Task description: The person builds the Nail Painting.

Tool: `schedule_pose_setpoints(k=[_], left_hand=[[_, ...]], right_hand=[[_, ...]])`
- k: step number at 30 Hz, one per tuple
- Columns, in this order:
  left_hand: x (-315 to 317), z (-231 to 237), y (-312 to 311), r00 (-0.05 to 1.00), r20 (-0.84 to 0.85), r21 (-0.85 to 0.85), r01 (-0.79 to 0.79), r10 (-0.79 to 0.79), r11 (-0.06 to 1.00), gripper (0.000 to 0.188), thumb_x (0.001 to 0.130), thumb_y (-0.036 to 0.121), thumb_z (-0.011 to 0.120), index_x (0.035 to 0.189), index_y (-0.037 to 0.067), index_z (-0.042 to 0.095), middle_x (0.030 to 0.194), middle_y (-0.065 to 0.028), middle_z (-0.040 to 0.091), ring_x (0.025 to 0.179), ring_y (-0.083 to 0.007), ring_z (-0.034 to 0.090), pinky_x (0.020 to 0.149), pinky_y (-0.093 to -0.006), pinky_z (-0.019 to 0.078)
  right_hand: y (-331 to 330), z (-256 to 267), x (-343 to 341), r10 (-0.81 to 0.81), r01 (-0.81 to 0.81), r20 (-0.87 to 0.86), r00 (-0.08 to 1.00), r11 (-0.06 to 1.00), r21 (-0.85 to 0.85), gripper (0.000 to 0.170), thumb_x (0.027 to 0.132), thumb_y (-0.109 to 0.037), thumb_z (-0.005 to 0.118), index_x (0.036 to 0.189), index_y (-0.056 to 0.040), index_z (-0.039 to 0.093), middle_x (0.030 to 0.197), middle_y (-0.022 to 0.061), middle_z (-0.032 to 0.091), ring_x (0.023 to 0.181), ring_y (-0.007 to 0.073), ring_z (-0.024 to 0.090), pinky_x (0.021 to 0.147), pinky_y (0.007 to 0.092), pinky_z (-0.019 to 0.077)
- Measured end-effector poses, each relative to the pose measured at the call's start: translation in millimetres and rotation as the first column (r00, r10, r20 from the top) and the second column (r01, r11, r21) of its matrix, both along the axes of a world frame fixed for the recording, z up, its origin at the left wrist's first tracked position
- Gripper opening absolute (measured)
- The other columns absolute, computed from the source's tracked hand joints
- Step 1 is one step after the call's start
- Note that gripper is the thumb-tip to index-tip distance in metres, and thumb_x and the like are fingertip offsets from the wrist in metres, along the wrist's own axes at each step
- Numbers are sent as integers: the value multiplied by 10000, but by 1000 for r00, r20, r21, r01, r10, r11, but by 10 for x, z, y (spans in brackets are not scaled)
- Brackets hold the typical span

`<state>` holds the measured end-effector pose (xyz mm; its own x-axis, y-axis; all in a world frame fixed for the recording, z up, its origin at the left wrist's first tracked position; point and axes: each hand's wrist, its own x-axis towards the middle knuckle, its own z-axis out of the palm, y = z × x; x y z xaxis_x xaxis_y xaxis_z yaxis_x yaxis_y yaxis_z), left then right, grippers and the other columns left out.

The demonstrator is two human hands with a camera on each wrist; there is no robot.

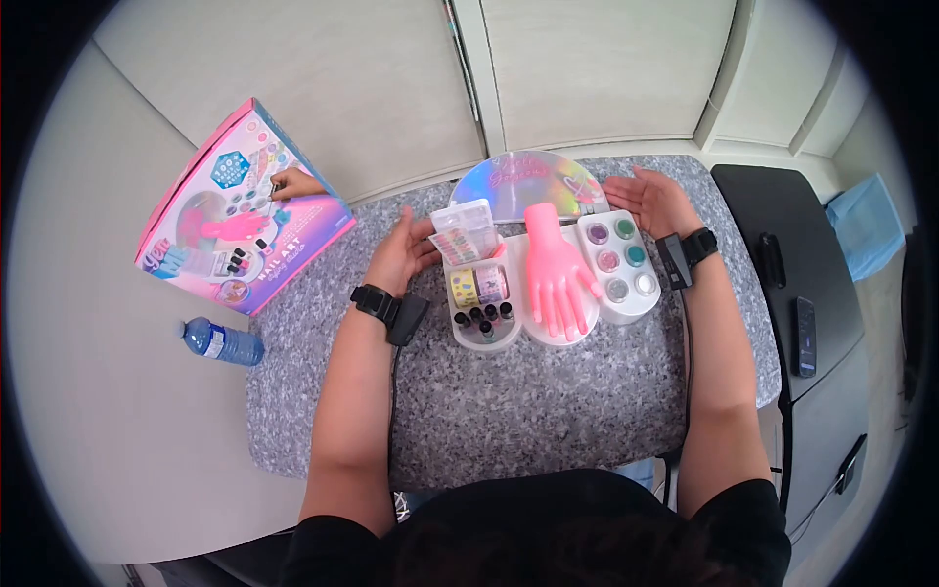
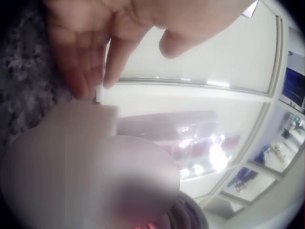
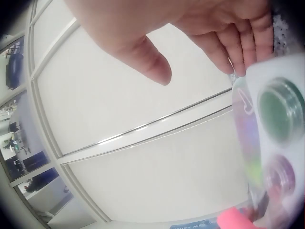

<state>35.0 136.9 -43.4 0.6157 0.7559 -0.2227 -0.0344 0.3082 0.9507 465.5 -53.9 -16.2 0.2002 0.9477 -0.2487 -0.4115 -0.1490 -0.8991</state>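
Observation:
A white nail-art stand [image 1: 481, 338] sits mid-table, with a pink model hand [image 1: 556, 279] at its centre, small black-capped bottles [image 1: 486, 330] and tape rolls [image 1: 464, 288] at left, and glitter pots [image 1: 608, 261] at right. Behind it stands a shiny rounded panel [image 1: 528, 186]. A clear case of nails [image 1: 465, 232] leans upright at the left. My left hand [image 1: 400, 252] is beside that case, fingers relaxed; in the left wrist view the hand [image 2: 105, 38] grips nothing. My right hand [image 1: 653, 201] is by the panel's right edge, fingers extended, as the right wrist view shows [image 3: 190, 38].
A printed box [image 1: 245, 210] stands at the table's back left, with a water bottle [image 1: 223, 342] below it. On the dark cabinet at right lie a remote [image 1: 804, 338] and a black object [image 1: 771, 259]; a blue bag [image 1: 867, 225] is beyond.

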Motion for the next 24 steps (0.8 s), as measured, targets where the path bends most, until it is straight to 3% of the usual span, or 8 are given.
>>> schedule_pose_setpoints(k=[4, 6, 9, 12, 16, 19, 21, 24], left_hand=[[74, 49, -89, 994, -55, 37, -93, 95, 995, 615, 1170, 531, 519, 1423, -12, 660, 1392, -131, 731, 1211, -221, 714, 1028, -369, 585], [87, 46, -83, 988, -104, 46, -107, 111, 993, 523, 1170, 459, 551, 1372, -5, 683, 1353, -122, 747, 1170, -199, 729, 1007, -349, 599], [78, 22, -64, 992, -99, 63, -76, 82, 995, 498, 1173, 431, 549, 1373, -5, 683, 1339, -115, 753, 1171, -200, 739, 1010, -349, 606], [68, -15, -54, 994, -74, 57, -75, 79, 996, 460, 1164, 368, 569, 1406, -8, 680, 1341, -113, 755, 1211, -218, 735, 1037, -359, 602], [55, -41, -64, 999, -21, 86, -30, 32, 996, 403, 1134, 236, 627, 1464, 6, 658, 1350, -124, 755, 1209, -218, 744, 1041, -360, 603], [43, -98, -36, 999, -50, 189, 14, -5, 982, 392, 1098, 125, 657, 1466, -12, 666, 1368, -128, 753, 1210, -222, 749, 1067, -370, 595], [12, -184, 31, 997, -56, 268, 69, -56, 961, 326, 1073, 91, 666, 1376, 1, 746, 1299, -95, 784, 1144, -165, 742, 1028, -322, 576], [18, -112, -28, 991, -124, 378, 84, -39, 922, 316, 1061, 76, 678, 1355, -16, 751, 1239, -89, 799, 1116, -155, 742, 999, -308, 572]], right_hand=[[86, -248, 59, -30, 31, 67, 997, 999, -16, 519, 1058, -323, 739, 1412, 52, 681, 1352, 171, 753, 1140, 214, 756, 971, 320, 613], [90, -287, 15, -95, 115, 254, 963, 991, -63, 411, 1049, -181, 772, 1388, 41, 701, 1245, 135, 796, 1037, 181, 790, 909, 305, 638], [52, -178, -48, -11, 31, 257, 966, 997, -75, 402, 1018, -105, 802, 1385, 25, 705, 1159, 96, 820, 968, 162, 802, 844, 286, 653], [51, -233, 22, 34, -32, 159, 987, 999, -18, 405, 1008, -72, 809, 1393, 0, 708, 1166, 89, 821, 972, 142, 800, 837, 273, 659], [-13, -205, 57, 18, -34, 170, 985, 996, 88, 379, 991, -79, 834, 1354, -42, 732, 1193, 71, 822, 1001, 133, 801, 860, 273, 664], [-40, -180, 88, 80, -99, 215, 973, 992, 80, 323, 991, -68, 835, 1300, -53, 744, 1206, 74, 822, 1008, 127, 804, 841, 260, 666], [-48, -240, 163, 158, -189, 291, 943, 979, 80, 265, 1009, -103, 825, 1256, -55, 743, 1171, 49, 816, 985, 127, 792, 877, 285, 653], [-99, -261, 236, 175, -186, 202, 963, 982, 36, 263, 1021, -189, 837, 1254, -93, 763, 1094, -2, 806, 978, 87, 760, 862, 258, 630]])
